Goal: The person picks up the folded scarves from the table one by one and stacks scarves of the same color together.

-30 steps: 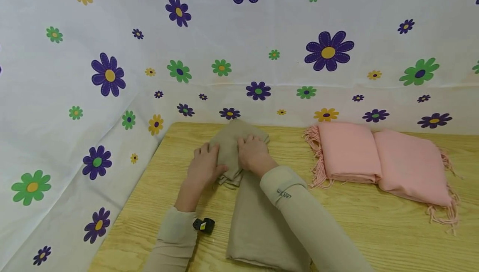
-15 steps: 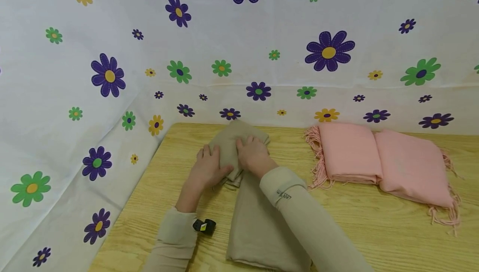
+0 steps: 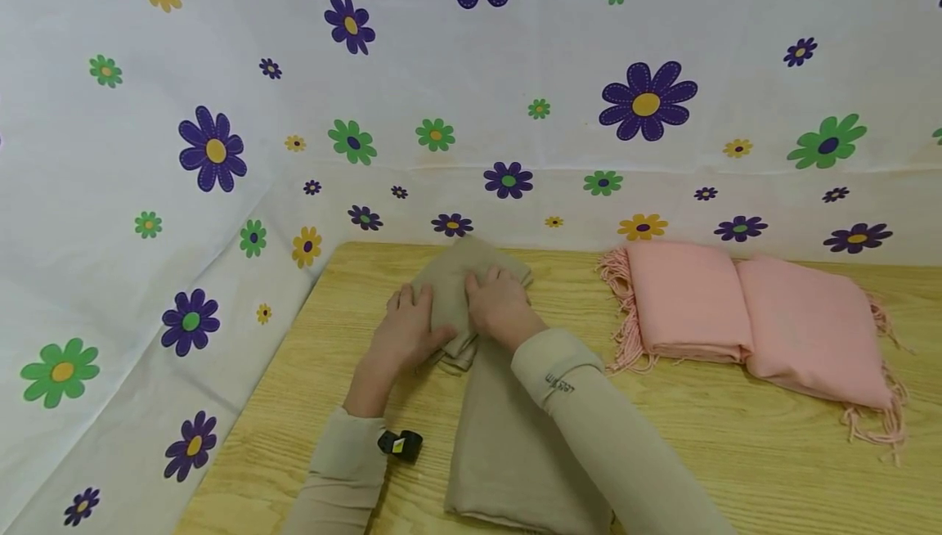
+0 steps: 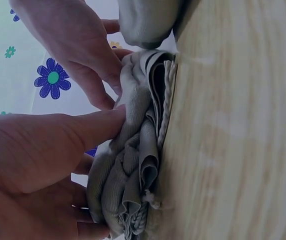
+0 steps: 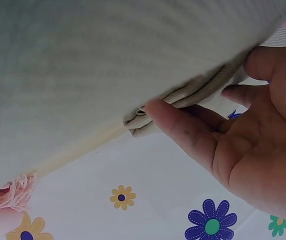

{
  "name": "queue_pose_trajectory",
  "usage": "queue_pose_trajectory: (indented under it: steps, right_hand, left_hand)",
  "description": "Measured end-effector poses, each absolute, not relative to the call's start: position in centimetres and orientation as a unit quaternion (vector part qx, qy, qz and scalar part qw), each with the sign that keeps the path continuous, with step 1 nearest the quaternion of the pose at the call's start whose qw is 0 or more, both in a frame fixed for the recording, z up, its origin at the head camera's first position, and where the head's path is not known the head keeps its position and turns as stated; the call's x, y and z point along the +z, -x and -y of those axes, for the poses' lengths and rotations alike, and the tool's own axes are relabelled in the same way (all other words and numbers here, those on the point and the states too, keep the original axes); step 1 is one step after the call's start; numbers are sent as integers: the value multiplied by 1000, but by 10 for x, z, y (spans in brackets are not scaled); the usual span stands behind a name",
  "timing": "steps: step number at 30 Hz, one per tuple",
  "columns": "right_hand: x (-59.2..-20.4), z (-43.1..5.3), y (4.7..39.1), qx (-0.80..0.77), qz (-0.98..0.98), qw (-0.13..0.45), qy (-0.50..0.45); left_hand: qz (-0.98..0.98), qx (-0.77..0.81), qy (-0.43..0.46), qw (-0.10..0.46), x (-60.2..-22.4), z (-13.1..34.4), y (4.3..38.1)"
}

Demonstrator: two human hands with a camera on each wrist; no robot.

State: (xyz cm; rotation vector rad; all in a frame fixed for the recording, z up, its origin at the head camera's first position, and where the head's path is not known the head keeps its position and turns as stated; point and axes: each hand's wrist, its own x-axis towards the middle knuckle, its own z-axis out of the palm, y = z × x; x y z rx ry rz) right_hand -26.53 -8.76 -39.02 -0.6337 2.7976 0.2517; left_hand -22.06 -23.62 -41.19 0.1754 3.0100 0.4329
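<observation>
A beige scarf lies on the table, one end folded into a bundle near the back edge. My left hand rests along the bundle's left side, fingers spread and thumb on the near edge. On top of the bundle, toward its right, my right hand touches the cloth with its fingertips. Layered folds and a twisted fringe show under the left thumb in the left wrist view. The right wrist view has the right hand against stacked cloth edges. The long part passes under the right forearm.
Two folded pink scarves with fringes lie side by side on the right of the wooden table. A white flower-printed sheet stands behind and to the left. A black wrist device is at the left cuff.
My left hand has shifted slightly right, its thumb reaching further over the folded bundle. The right hand and the pink scarves stay nearly where they were.
</observation>
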Motion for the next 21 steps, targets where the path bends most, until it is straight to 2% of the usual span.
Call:
queue_pose_trajectory:
  steps: [13,21]
  right_hand:
    - [-388,85,261,83,-966,122,212]
    - [-389,89,258,70,-970,134,192]
  left_hand:
    - [-981,170,-75,49,-413,243,226]
    - [-986,152,-60,22,-411,238,223]
